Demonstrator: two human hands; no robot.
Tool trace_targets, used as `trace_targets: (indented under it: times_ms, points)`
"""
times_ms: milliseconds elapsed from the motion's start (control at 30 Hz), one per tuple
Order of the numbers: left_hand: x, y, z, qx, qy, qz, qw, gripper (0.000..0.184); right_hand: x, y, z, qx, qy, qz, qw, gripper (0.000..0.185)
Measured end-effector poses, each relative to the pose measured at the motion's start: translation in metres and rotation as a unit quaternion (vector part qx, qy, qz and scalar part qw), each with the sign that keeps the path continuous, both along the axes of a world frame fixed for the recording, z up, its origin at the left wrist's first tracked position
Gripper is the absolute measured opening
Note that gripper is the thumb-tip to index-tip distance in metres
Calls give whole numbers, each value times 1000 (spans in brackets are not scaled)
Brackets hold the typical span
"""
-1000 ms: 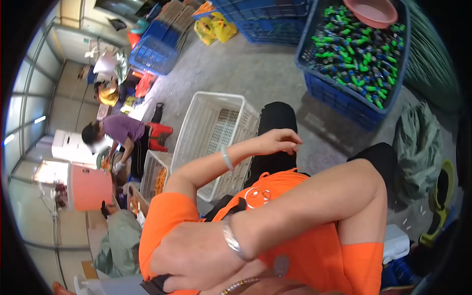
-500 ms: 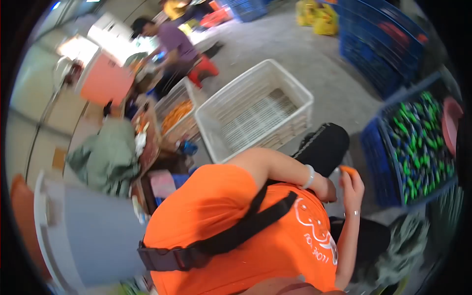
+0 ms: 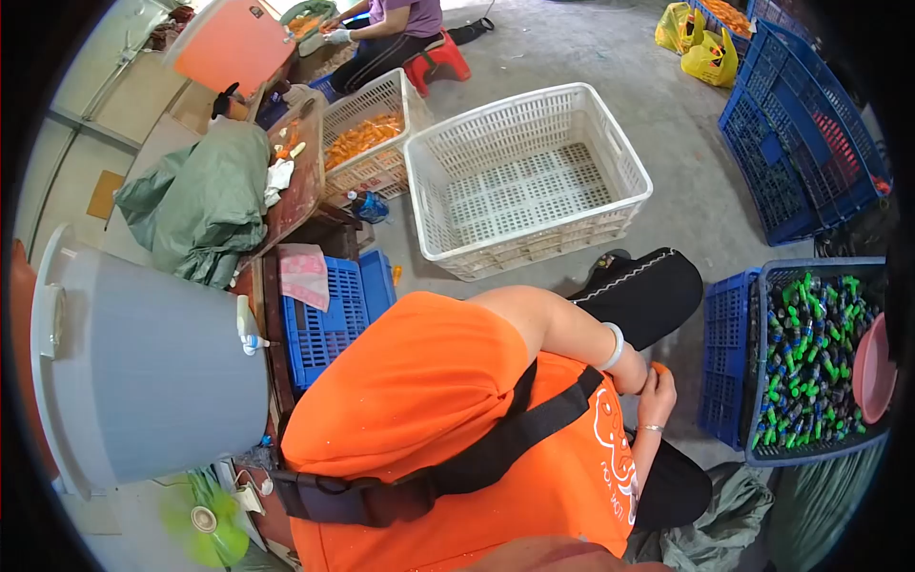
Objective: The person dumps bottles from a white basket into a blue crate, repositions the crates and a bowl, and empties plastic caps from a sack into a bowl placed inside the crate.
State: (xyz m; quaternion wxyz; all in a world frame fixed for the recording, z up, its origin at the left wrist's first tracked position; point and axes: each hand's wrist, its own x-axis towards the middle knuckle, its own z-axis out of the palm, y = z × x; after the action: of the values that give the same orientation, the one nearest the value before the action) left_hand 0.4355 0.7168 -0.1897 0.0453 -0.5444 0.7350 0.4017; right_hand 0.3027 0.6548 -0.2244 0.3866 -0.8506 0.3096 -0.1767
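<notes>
My left hand (image 3: 628,371), below a white bangle, is bent down in front of my body. Its fingers are hidden from this angle. Against it lies my right hand (image 3: 656,398), with a thin bracelet at the wrist and the fingers curled together. A small orange piece (image 3: 660,368) shows at the right hand's fingertips; too little of it is visible to tell its kind. Both hands are close together over my lap, beside my orange shirt (image 3: 457,419) and between my black-trousered knees.
A white crate (image 3: 529,229) stands ahead of my left knee. To the right is a dark crate (image 3: 820,456) of small green and dark pieces with a pink bowl (image 3: 874,370). A smaller crate (image 3: 376,172) holds orange pieces. A grey bin (image 3: 172,372) and green fan (image 3: 203,520) are left. Another person (image 3: 400,29) sits beyond.
My right hand has moved down and left against my left hand, bringing the orange piece with it. The view has tilted, so the crates appear shifted.
</notes>
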Motion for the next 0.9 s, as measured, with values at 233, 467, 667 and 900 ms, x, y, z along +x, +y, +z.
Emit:
trace_targets:
  times_ms: [233, 467, 667, 900]
  points:
    - [-5, -11, -26, 26, 50, -11, 998, 19, 3, -5, -8, -41, 13, 20, 999, 15]
    - [-45, -15, 145, -210, 290, -204, 911, 40, -14, -24, -24, 217, 22, -99, 971, 16]
    - [-71, 30, 228, -107, 595, -328, 726, 37, -1, -7, 1, 92, 129, -32, 987, 14]
    - [-49, 37, 224, -58, 596, -326, 731, 37, -2, 2, 21, -19, 109, 67, 992, 15]
